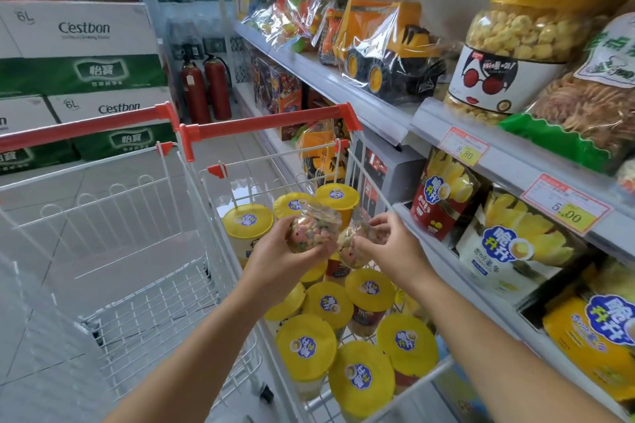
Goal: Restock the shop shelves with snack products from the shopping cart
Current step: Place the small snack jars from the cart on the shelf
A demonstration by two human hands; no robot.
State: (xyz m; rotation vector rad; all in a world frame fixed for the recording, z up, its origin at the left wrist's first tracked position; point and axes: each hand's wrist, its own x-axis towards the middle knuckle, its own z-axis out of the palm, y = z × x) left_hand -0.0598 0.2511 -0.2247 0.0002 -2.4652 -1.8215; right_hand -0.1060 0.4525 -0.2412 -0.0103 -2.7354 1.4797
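A small clear bag of tiny colored snacks sits in the left hand. The fingers curl round its bottom, so that grip is closed on it. A second bag is just beside it. The right hand pinches it, so that grip is closed too. Both bags are up in the air over the cart, which is full of tubs with yellow lids. The shelves stand to the right, with chip bags and a toy truck.
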